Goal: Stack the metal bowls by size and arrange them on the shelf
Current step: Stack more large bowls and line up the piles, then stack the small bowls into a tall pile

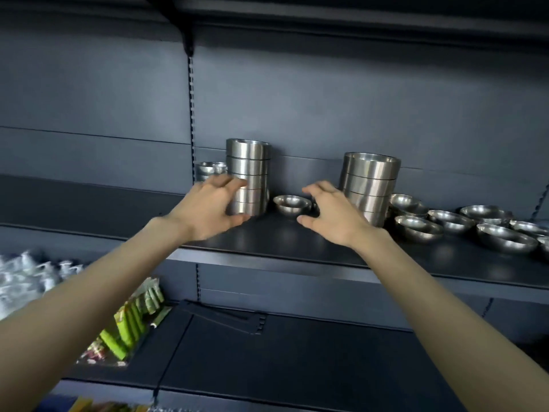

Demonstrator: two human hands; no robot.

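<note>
Low on the left, on the shelf below, we see blurred clear plastic items (26, 272) and bright green packets (130, 319). Up on the dark grey metal shelf (297, 248), a short stack of small round steel bowls (209, 168) sits against the back panel (297, 114), just beside and behind the left stack of straight-walled steel bowls (249, 168). Our left hand (208, 211) wraps this left stack low down, with fingers curled on its left side and the thumb pressed at its base in front, so we grip it. To the right of that stack a single small round steel bowl (292, 205) stands upright on the shelf, between our two hands. Our right hand (334, 217) is spread and holds nothing. Its fingers are loosely bent, and it hovers over the shelf just in front of the lower left edge of the right stack of wider straight-walled steel bowls (371, 179). Whether it touches that stack we cannot tell. Further right, loose shallow steel bowls (419, 226) lie upright, side by side along the shelf.
</note>
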